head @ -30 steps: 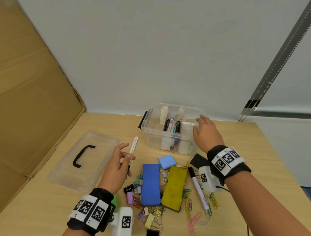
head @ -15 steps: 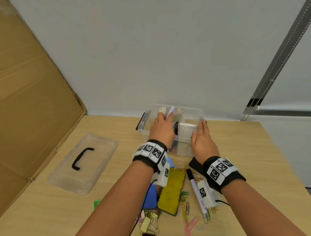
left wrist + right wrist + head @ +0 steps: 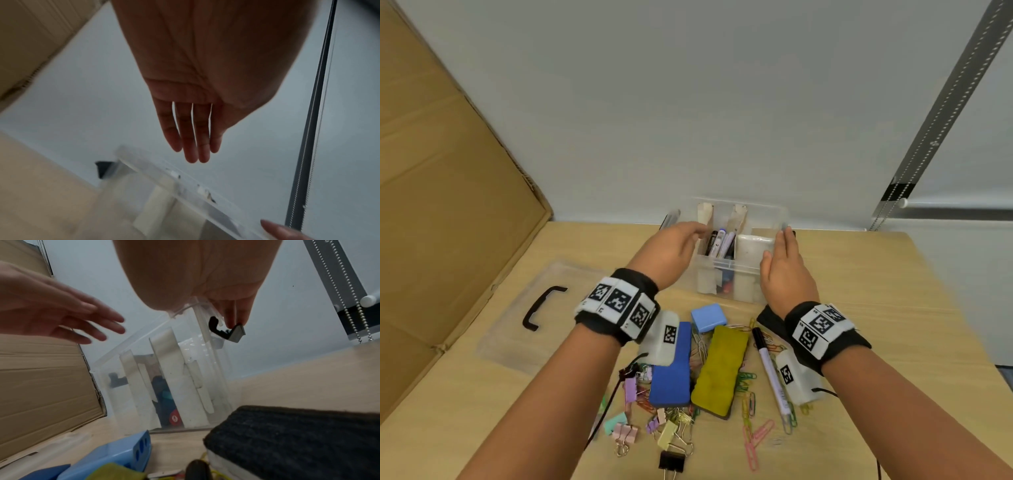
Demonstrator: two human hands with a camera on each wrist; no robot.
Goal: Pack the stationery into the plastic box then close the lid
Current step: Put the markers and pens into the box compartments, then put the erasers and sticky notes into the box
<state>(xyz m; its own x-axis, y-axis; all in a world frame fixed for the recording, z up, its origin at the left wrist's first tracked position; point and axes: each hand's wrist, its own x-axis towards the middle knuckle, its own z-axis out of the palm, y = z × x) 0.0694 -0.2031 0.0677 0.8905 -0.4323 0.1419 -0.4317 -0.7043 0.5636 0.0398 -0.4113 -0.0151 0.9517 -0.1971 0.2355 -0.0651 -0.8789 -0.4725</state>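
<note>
The clear plastic box (image 3: 744, 297) stands open at the back of the table, with several markers (image 3: 719, 243) upright in its middle compartment. My left hand (image 3: 674, 250) hovers over the box's left end, fingers straight and nothing in it; the left wrist view shows the left hand (image 3: 193, 129) just above the box's rim (image 3: 185, 178). My right hand (image 3: 784, 267) rests on the box's right end, its fingers reaching down beside the black latch (image 3: 226, 331). The clear lid (image 3: 571, 308) with a black handle lies flat to the left.
In front of the box lie a blue eraser (image 3: 671, 373), a yellow-green eraser (image 3: 722, 370), a light blue sharpener (image 3: 709, 317), a white marker (image 3: 770, 366), a black-felt eraser (image 3: 298, 434), and several binder clips (image 3: 671, 428) and paper clips. A cardboard sheet (image 3: 448, 205) leans at the left.
My left hand carried a white and orange pen to the box, let it go in the middle compartment, and has drawn back to the left empty. My right hand stayed on the box.
</note>
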